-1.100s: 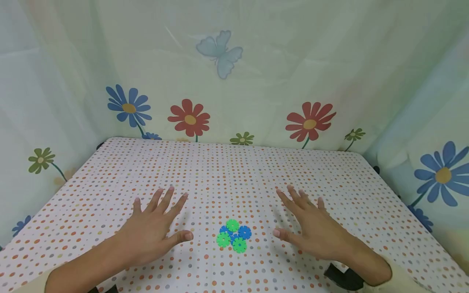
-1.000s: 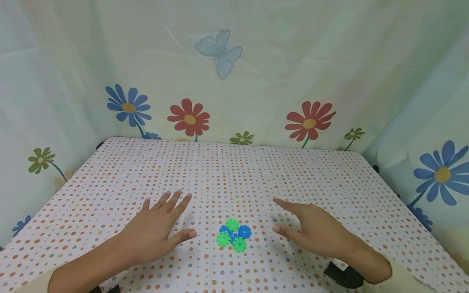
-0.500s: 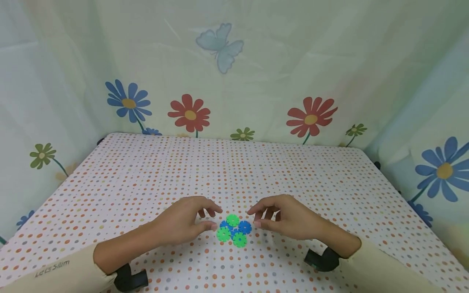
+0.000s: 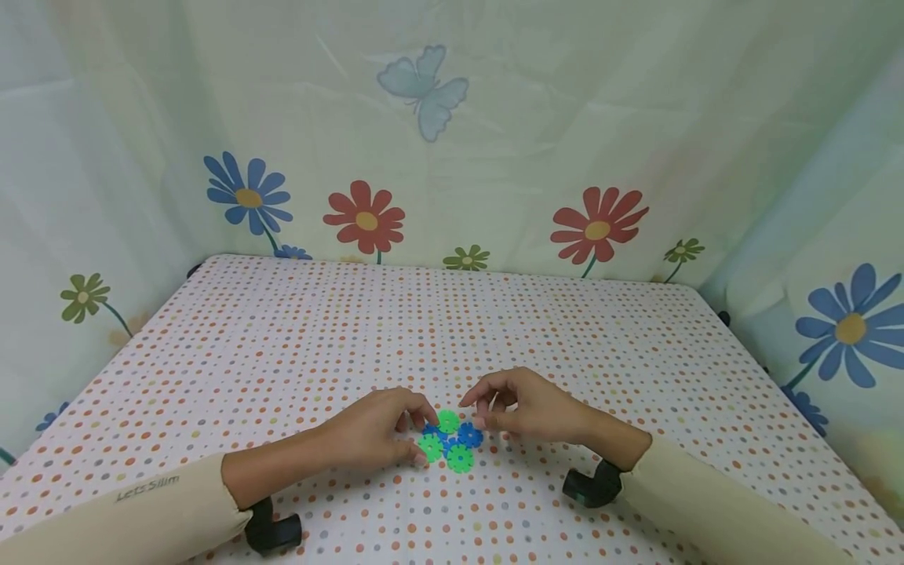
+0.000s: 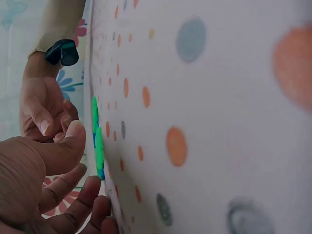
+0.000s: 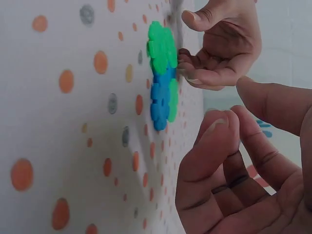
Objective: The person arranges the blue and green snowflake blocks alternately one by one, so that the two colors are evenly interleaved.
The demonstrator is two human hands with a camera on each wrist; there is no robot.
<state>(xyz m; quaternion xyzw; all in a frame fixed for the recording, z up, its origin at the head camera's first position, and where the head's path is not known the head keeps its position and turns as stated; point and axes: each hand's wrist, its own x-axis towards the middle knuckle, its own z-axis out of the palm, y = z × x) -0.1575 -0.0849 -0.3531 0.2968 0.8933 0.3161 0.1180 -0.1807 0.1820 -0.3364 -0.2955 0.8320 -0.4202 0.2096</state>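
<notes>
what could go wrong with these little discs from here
The green discs and blue discs overlap, so lifting one might drag its neighbours along. They look thin and lie low on the spotted cloth, so one may be hard to pinch up. The left hand and right hand are both close to this small cluster, so they might bump.

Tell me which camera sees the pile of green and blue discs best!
The head view: it looks down on the pile of discs, so their round, notched shapes show, though small. The right wrist view shows them bigger but slanted; the left wrist view, nearly edge-on.
</notes>
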